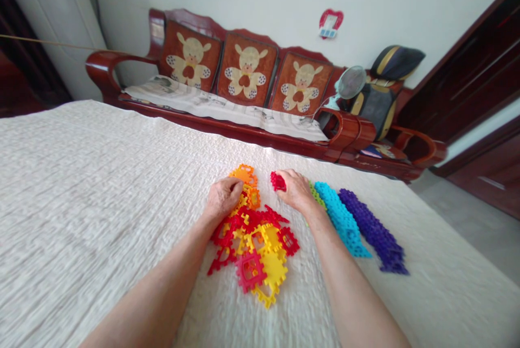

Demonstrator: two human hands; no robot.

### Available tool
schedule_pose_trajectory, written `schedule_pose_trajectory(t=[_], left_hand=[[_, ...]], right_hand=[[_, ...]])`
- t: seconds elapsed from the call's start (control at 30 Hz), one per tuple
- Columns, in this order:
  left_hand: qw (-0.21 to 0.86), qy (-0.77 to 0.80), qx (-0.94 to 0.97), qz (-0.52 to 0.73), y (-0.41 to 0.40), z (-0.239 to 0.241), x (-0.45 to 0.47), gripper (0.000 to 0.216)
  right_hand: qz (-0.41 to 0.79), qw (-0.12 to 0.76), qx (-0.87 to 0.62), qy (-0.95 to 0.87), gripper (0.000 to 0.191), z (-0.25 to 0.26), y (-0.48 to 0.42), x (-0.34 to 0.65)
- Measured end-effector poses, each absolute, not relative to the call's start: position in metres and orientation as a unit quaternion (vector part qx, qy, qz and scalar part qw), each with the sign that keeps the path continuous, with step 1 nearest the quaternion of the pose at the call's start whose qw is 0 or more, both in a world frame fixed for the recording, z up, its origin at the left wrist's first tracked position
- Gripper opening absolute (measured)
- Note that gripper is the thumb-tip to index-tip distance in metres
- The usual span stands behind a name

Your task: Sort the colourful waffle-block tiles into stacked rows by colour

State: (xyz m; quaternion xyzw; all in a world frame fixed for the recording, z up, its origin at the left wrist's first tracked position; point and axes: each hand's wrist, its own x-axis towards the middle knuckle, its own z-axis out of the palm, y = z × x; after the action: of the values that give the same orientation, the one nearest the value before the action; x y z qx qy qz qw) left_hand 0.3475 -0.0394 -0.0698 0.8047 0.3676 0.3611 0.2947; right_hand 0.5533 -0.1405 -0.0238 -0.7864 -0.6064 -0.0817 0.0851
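Observation:
A loose pile of red, yellow and orange interlocking plastic tiles (274,269) lies on the pale bedspread in front of me. At the pile's upper left edge, my left hand (223,196) is closed, thumb and fingers pinched by the orange and yellow pieces; what lies between them is hidden. To the right of the orange tiles (245,175), my right hand (296,188) grips red interlocking tiles (278,181), apart from the pile. Beside that hand, a green row of tiles (317,195) is partly covered by the wrist.
Rows of light blue tiles (341,221) and purple tiles (374,229) lie on the right of the quilted bedspread (101,185). Beyond its far edge stands a wooden sofa (227,129) with bear-patterned cushions (247,69). A small fan (351,83) and a padded chair seat (376,104) are at the right.

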Motion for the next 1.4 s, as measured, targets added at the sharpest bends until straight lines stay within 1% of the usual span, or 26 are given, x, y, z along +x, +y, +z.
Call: schedule_pose_trajectory(t=[0.13,0.57,0.7,0.83,0.93,1.03,1.13,1.2,1.3,1.4], left_hand=[[0.296,0.365,0.807,0.358,-0.040,-0.069,0.347,0.031],[0.297,0.367,0.807,0.353,-0.040,-0.068,0.347,0.032],[0.298,0.374,0.806,0.349,-0.040,-0.068,0.347,0.033],[0.303,0.373,0.804,0.352,-0.040,-0.068,0.348,0.033],[0.306,0.373,0.802,0.352,-0.040,-0.068,0.347,0.033],[0.302,0.381,0.802,0.347,-0.041,-0.066,0.347,0.033],[0.299,0.389,0.801,0.343,-0.042,-0.065,0.347,0.032],[0.298,0.388,0.801,0.345,-0.042,-0.065,0.347,0.032],[0.298,0.387,0.798,0.353,-0.041,-0.066,0.347,0.032],[0.305,0.385,0.792,0.363,-0.040,-0.067,0.347,0.032]], right_hand=[[-0.089,0.073,-0.803,-0.585,0.048,-0.024,-0.139,0.553],[-0.100,0.092,-0.802,-0.581,0.051,-0.029,-0.138,0.558],[-0.099,0.107,-0.787,-0.599,0.048,-0.029,-0.139,0.560],[-0.092,0.119,-0.782,-0.605,0.052,-0.026,-0.139,0.560],[-0.084,0.141,-0.767,-0.621,0.050,-0.019,-0.142,0.556],[-0.047,0.195,-0.733,-0.650,0.037,-0.008,-0.149,0.546],[0.022,0.261,-0.691,-0.674,0.022,0.002,-0.157,0.530],[0.069,0.293,-0.657,-0.692,0.017,0.005,-0.162,0.518],[0.123,0.309,-0.606,-0.723,0.016,0.003,-0.165,0.500],[0.141,0.284,-0.585,-0.747,0.023,-0.002,-0.164,0.485]])
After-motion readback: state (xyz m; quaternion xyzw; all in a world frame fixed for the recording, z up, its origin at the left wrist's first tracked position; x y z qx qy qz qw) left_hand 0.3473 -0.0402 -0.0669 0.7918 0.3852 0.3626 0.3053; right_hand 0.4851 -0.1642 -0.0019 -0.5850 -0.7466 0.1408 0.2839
